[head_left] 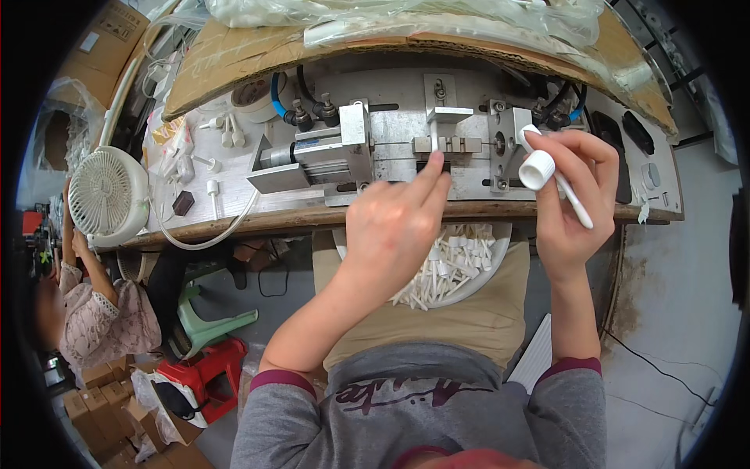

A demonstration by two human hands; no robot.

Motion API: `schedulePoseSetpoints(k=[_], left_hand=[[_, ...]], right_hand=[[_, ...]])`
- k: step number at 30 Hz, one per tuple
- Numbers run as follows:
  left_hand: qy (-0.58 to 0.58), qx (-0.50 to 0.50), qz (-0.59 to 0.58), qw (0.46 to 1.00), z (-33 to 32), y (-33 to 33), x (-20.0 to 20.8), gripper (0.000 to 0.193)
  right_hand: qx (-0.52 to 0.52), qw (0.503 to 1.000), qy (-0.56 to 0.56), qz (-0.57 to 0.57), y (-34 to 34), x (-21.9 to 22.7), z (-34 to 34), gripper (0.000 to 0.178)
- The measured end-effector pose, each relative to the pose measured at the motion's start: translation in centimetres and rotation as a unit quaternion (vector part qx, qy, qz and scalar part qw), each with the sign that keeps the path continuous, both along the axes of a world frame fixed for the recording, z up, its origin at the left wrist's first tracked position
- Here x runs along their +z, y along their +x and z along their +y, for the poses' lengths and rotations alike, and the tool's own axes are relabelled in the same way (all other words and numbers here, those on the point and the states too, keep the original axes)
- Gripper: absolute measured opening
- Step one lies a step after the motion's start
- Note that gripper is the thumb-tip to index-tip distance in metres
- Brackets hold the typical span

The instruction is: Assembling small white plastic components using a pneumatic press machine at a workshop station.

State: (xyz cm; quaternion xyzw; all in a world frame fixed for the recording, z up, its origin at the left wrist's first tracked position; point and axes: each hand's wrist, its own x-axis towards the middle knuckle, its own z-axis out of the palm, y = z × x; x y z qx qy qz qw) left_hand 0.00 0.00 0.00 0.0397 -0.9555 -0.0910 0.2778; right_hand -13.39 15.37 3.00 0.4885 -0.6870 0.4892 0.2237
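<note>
My left hand [394,227] reaches over the metal clamping fixture, its index finger stretched forward and the other fingers curled. The index fingertip is on a thin white plastic stick [434,134] standing at the small slotted metal block [461,145]; whether the thumb also grips it is hard to see. To the right, my right hand [578,195] is raised and closed around white plastic caps with stems. One ribbed cap [537,170] shows its hollow end, and a stem [576,205] sticks out below the fingers. On my lap, a white bowl [488,283] holds many similar white pieces.
A metal cylinder unit [320,156] stands left of the block and an upright metal plate [508,148] right of it. A white fan [108,195], loose capped stems [230,131] and a tape roll [256,100] lie leftward. Cardboard [391,51] overhangs behind. Another person [105,313] sits at left.
</note>
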Motion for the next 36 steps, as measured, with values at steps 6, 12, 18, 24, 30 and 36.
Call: schedulePoseSetpoints(k=[6, 12, 18, 24, 30, 36], left_hand=[[0.015, -0.004, -0.022, 1.0, -0.5, -0.5, 0.4, 0.03], [0.379, -0.14, 0.07, 0.912, 1.0, 0.3, 2.2, 0.046], [0.334, -0.121, 0.091, 0.93, 1.3, 1.3, 2.3, 0.033], [0.085, -0.031, 0.059, 0.994, 0.3, 0.9, 0.2, 0.03], [0.0, -0.016, -0.004, 1.0, -0.5, -0.6, 0.4, 0.025], [0.047, -0.044, -0.016, 0.998, -0.8, -0.5, 1.3, 0.03]], right_hand=[[-0.001, 1.0, 0.002, 0.019, 0.2, -1.0, 0.0, 0.039], [-0.031, 0.987, 0.079, 0.138, 1.8, -2.1, 0.0, 0.046], [-0.015, 0.992, 0.048, 0.113, 2.0, -2.2, -0.9, 0.049], [0.018, 0.989, -0.037, -0.143, 1.7, -1.9, -0.4, 0.012], [0.091, 0.9, -0.011, -0.427, 2.3, -0.8, 1.0, 0.011], [0.092, 0.825, -0.017, -0.557, 1.9, -0.3, 0.6, 0.02]])
